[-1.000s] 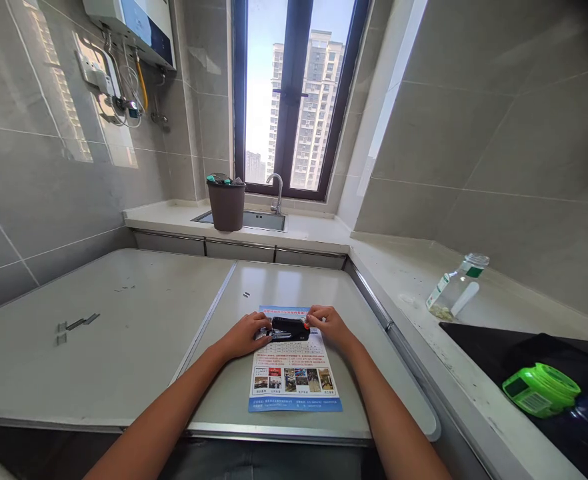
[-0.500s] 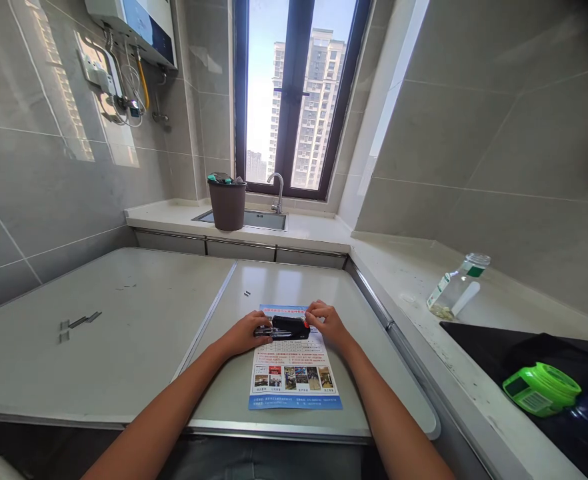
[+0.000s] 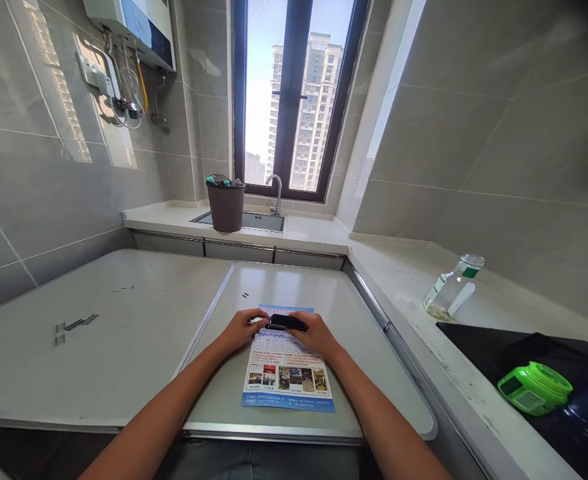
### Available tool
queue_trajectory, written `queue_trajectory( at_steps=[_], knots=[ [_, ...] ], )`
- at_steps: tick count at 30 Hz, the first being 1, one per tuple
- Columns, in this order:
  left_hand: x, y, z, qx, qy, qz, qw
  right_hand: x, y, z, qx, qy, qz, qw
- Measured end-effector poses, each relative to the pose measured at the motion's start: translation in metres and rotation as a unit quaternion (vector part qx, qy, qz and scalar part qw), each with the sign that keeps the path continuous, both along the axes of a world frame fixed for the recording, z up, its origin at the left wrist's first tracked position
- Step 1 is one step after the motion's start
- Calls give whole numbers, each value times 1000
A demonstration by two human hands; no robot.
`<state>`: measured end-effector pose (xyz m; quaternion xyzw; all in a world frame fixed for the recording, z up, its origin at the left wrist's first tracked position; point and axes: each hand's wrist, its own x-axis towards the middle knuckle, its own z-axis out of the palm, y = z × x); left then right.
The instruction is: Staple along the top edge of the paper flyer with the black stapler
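A black stapler (image 3: 284,322) lies across the top of a printed flyer (image 3: 287,373) on a white table (image 3: 124,347). My left hand (image 3: 239,331) holds the stapler's left end, where a metal part shows. My right hand (image 3: 313,333) covers its right end and presses down on it. Both forearms reach in from the bottom of the view.
Loose staple strips (image 3: 77,325) lie on the table at the left, and a small one (image 3: 245,294) beyond the flyer. A brown bin (image 3: 225,203) stands by the sink (image 3: 254,220) and tap (image 3: 277,192). On the right counter stand a clear bottle (image 3: 451,290) and a green container (image 3: 534,388).
My right hand has slid left over the stapler's right end, hiding its red tip. The stapler sits lower and flatter between both hands. The flyer stays in place.
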<state>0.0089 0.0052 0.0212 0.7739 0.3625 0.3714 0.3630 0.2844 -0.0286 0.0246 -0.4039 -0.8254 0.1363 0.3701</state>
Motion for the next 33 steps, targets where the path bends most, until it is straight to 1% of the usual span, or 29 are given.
queue_trajectory(
  at_steps=[3, 6, 9, 11, 14, 19, 22, 25, 30, 33],
  knots=[
    [1, 5, -4, -74, -57, -20, 995, 0, 1, 0, 84, -42, 10, 996],
    [0, 10, -11, -121, -96, -37, 987, -2, 3, 0, 155, -94, 20, 983],
    [0, 14, -15, -161, -142, -38, 976, -2, 3, 2, 200, -127, 3, 971],
    [1, 15, -15, -189, -172, -28, 966, -2, 2, 3, 224, -140, -10, 964],
    [2, 13, -11, -244, -216, -14, 945, -3, -1, 4, 269, -159, -19, 950],
    [-3, 9, -6, -348, -279, -25, 894, -13, -7, 6, 343, -198, 0, 918],
    [-8, 9, -7, -397, -297, -44, 867, -18, -11, 6, 365, -226, 11, 903],
    [-11, 10, -7, -420, -319, -42, 848, -20, -12, 5, 368, -239, 23, 899],
    [-12, 10, -3, -439, -333, -29, 834, -20, -13, 3, 347, -219, 29, 911],
    [-11, 9, -2, -442, -325, -23, 836, -20, -12, 2, 344, -203, 21, 916]
  ],
)
